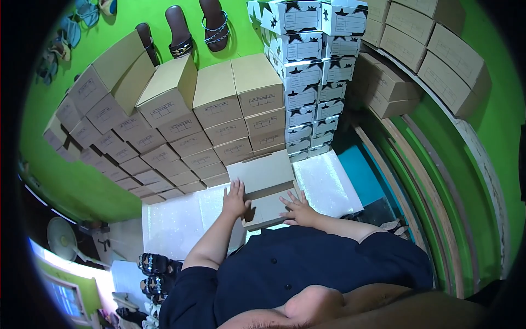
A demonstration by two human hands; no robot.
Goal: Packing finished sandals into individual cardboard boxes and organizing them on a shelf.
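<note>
In front of me on a white, glittery table [183, 219] lies a cardboard shoebox [268, 208] with its lid flap [263, 172] raised at the far side. No contents can be made out inside it. My left hand [235, 200] rests along the box's left side, fingers stretched out toward the raised flap. Over the right side of the box lies my right hand [298, 209], its fingers spread and touching the cardboard. Neither hand grips anything.
Stacked brown shoeboxes [219, 104] line the table's far left. Star-patterned white boxes [301, 71] rise in two columns behind. More brown boxes [449, 60] sit on a shelf at the right. Sandals [178, 33] hang on the green wall; black sandals [156, 274] stand at my left.
</note>
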